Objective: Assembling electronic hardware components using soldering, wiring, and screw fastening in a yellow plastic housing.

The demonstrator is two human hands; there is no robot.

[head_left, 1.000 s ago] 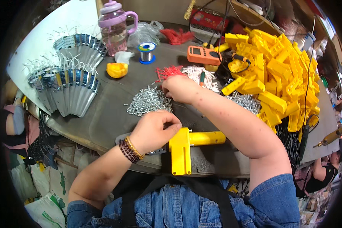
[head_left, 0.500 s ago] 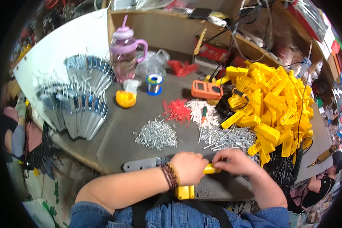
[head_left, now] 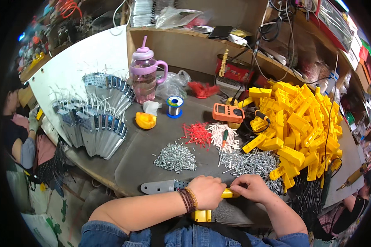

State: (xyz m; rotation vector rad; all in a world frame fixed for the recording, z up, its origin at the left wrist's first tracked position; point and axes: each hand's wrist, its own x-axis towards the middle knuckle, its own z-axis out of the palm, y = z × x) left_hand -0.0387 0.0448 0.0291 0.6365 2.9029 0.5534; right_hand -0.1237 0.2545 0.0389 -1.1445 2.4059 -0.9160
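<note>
My left hand (head_left: 207, 192) is closed, back upward, around a yellow plastic housing (head_left: 230, 193) near the table's front edge. At its right end, the thumb and fingers of my right hand (head_left: 251, 188) are pinched on the same housing; whether they also hold something small is hidden. A grey metal plate with holes (head_left: 158, 187) juts out to the left from behind my left hand; its far end is covered. Below my left wrist lies a second yellow housing (head_left: 202, 215). Beaded bracelets circle that wrist.
Beyond my hands lie piles of short silver screws (head_left: 175, 157), long screws (head_left: 251, 164), red sleeves (head_left: 197, 133) and white sleeves (head_left: 223, 136). Yellow housings (head_left: 297, 123) heap at right, beside an orange multimeter (head_left: 226, 112). Metal plates (head_left: 92, 127) fan out left, near a pink-lidded bottle (head_left: 143, 78).
The whole picture has shifted slightly down and to the right as the head moved. Both hands keep their hold on the yellow housing, nearly unchanged.
</note>
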